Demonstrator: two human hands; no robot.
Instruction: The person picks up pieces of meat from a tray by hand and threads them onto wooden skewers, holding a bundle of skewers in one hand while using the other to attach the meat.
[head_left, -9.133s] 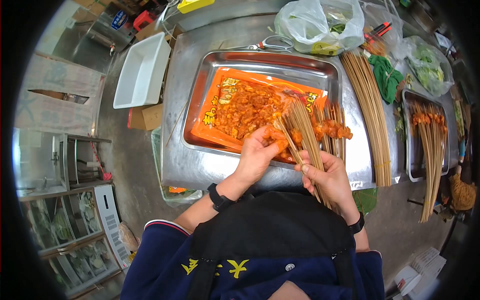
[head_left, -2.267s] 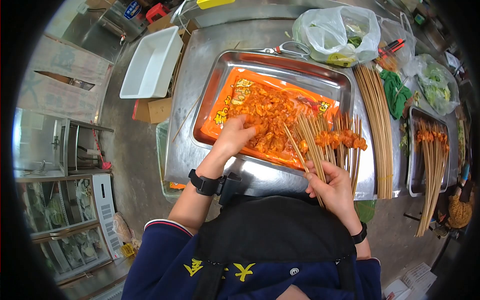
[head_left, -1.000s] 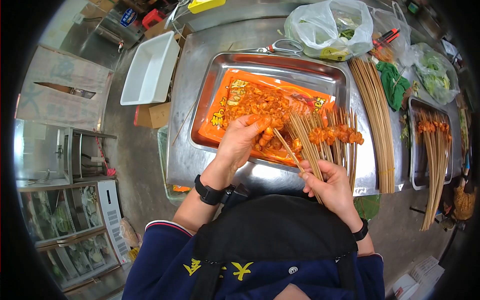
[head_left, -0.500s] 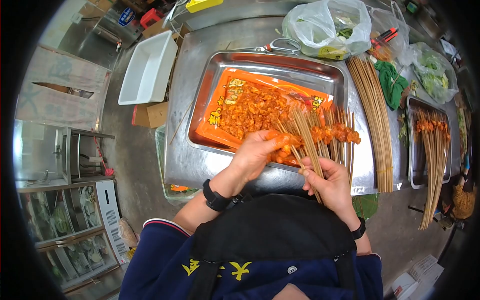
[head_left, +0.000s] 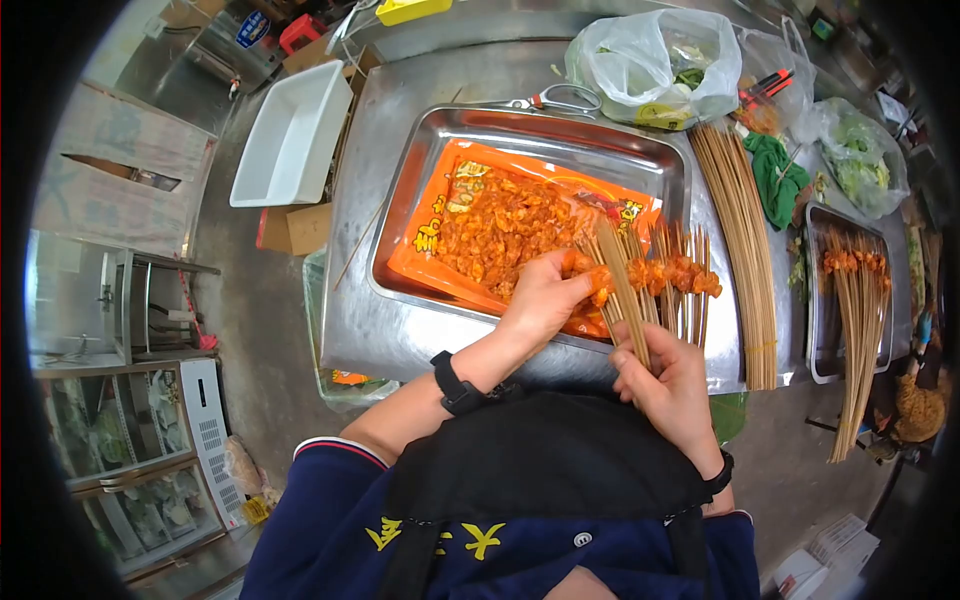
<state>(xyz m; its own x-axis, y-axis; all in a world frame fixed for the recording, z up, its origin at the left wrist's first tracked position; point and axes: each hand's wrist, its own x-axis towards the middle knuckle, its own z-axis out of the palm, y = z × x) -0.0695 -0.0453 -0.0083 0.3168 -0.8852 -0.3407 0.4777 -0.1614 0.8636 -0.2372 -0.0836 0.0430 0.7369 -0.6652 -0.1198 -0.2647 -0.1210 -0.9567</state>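
Observation:
My left hand (head_left: pixel 545 300) is closed, with thumb and fingers pinching red marinated meat at the front right of the steel tray (head_left: pixel 440 292). My right hand (head_left: pixel 665 385) grips a bundle of bamboo skewers (head_left: pixel 627 300) that slants up over the tray's edge. The fingers of my left hand are against the bundle's left side; whether a skewer tip is in the pinched piece is hidden. Beside the bundle, several meat skewers (head_left: pixel 685 275) rest across the tray's right rim. More marinated meat (head_left: pixel 510 230) fills an orange bag (head_left: pixel 408 258) lying opened in the tray.
A long bundle of bare skewers (head_left: pixel 735 250) lies right of the tray. Farther right, a second tray (head_left: pixel 818 345) holds finished-looking meat skewers (head_left: pixel 850 300). Scissors (head_left: pixel 568 98), a plastic bag of greens (head_left: pixel 655 70) and a green cloth (head_left: pixel 775 180) are behind. A white bin (head_left: pixel 290 140) stands left.
My left hand has moved slightly right and up, closer to the skewer bundle. My right hand has shifted a little right and down with its skewers. The view has tilted slightly.

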